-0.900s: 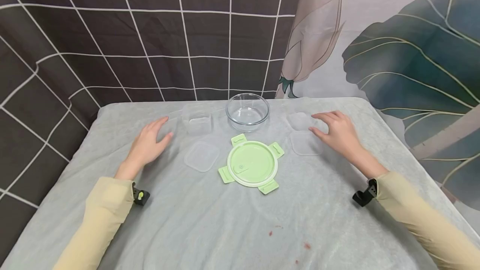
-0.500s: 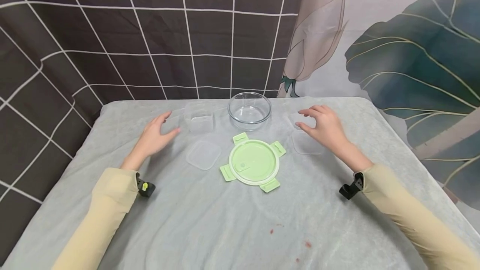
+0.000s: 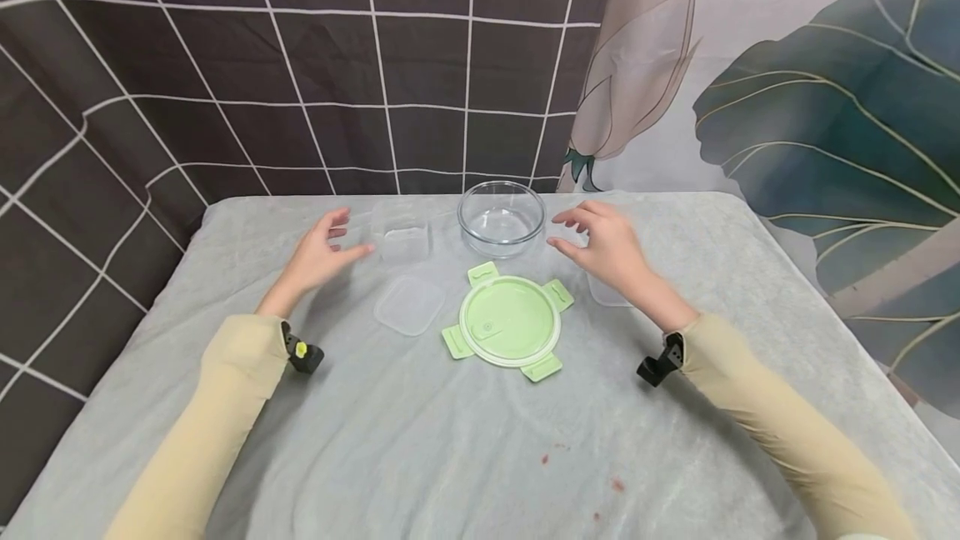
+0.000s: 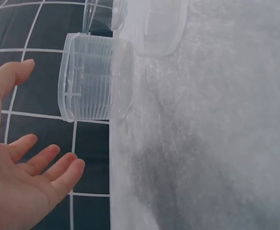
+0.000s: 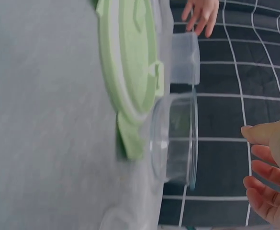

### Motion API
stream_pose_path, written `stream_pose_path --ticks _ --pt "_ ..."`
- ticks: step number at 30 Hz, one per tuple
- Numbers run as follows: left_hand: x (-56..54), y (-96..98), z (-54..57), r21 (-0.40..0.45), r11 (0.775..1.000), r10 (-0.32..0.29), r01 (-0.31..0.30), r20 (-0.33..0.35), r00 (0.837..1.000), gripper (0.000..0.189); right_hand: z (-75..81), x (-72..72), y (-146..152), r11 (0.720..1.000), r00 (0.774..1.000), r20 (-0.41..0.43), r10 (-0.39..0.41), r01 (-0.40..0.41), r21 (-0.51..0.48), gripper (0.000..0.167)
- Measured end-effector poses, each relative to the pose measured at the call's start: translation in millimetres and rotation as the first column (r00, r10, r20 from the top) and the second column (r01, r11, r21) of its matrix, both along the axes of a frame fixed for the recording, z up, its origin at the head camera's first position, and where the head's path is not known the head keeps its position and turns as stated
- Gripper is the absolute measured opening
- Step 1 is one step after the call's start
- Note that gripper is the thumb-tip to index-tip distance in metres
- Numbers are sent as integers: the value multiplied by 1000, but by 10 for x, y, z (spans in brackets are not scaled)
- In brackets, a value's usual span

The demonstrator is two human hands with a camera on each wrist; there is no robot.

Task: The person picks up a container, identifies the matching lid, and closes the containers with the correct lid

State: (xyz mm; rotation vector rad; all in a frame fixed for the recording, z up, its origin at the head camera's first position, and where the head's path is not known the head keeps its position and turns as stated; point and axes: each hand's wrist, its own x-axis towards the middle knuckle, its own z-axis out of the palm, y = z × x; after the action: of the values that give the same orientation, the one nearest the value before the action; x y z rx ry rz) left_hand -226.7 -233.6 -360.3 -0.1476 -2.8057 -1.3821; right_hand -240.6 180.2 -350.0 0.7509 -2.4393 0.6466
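My left hand [image 3: 311,257] hovers just left of a clear square plastic container [image 3: 405,242], fingers spread and holding nothing. In the left wrist view a gap separates the fingers from that container [image 4: 92,79]. To the right of the round glass bowl [image 3: 501,219], my right hand [image 3: 603,244] is raised with loosely bent fingers, apart from the bowl. The right wrist view shows the glass bowl [image 5: 178,139] beyond its fingertips, untouched. A round green lid [image 3: 510,321] with clip flaps lies in front of the bowl. My right hand hides the small container seen earlier at right.
A translucent square lid [image 3: 409,305] lies flat in front of the left container. Another square lid [image 3: 609,293] shows partly beneath my right forearm. Grey cloth [image 3: 450,448] covers the table, and a dark gridded curtain [image 3: 315,65] hangs right behind its back edge.
My right hand has moved left, from beside the right-hand plastic container to beside the glass bowl. My left hand has shifted slightly right and away from me, toward the left container. The tableware stays put.
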Motion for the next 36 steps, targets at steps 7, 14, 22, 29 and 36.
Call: stream_pose_path --ticks 7,14,22,29,36 --pt "-94 -11 -56 62 997 -41 39 29 999 85 41 -12 -276 998 997 64 50 -48 -28 31" --pt "-182 5 -113 90 995 -54 50 51 997 93 -29 -79 -574 993 987 117 112 -106 -58 32" --pt "-257 8 -174 195 980 -54 38 75 996 94 -73 -68 -929 983 955 233 185 -178 -53 37" --pt "-381 45 -234 248 966 -105 74 116 988 97 -94 -134 -1168 975 914 344 213 -219 -22 43" --pt "-466 42 -268 285 953 -158 107 161 974 96 -121 -164 -1344 972 847 489 209 -233 -11 47"
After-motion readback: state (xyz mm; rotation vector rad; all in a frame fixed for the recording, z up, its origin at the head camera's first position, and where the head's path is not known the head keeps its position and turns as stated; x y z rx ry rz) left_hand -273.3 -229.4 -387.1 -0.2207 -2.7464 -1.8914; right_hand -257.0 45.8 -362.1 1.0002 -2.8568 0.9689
